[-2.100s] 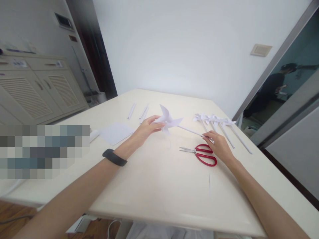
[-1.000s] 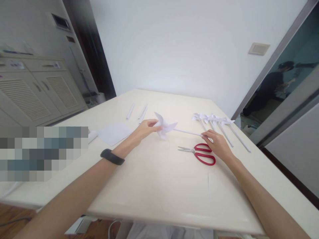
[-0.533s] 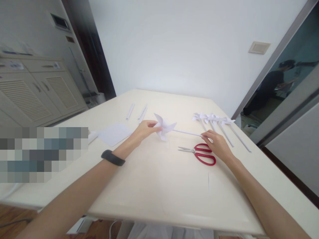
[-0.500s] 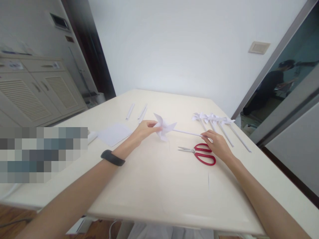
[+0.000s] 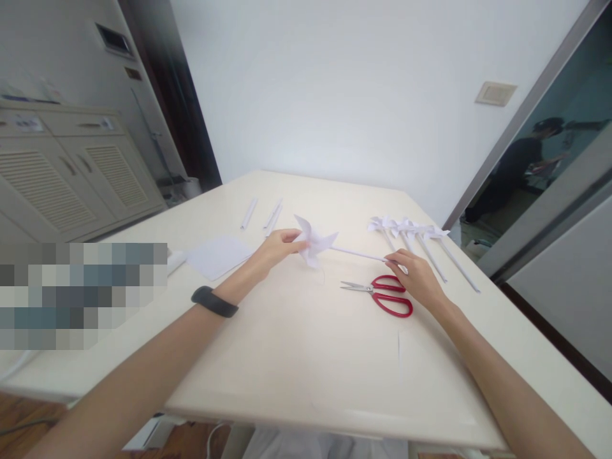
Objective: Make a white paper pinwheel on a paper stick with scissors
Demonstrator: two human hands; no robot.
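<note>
A white paper pinwheel (image 5: 315,243) on a thin white stick is stretched between my two hands, a little above the table. My left hand (image 5: 280,247), with a black band on the wrist, pinches the pinwheel head near its middle. The far end of the stick (image 5: 358,254) is gripped between the thumb and fingers of my right hand (image 5: 414,273). Just below that hand lie scissors (image 5: 370,289) with red handles, their blades slightly apart and pointing left.
Several finished-looking pinwheels (image 5: 433,231) lie at the right of the white table (image 5: 306,370). Paper sheets (image 5: 215,256) and rolled paper sticks (image 5: 248,213) lie at the left. A thin paper sliver (image 5: 399,347) rests near the front. Behind the right-hand doorway sits another person (image 5: 516,159).
Both hands keep the same hold on the pinwheel. Only a very slight shift of the whole view shows.
</note>
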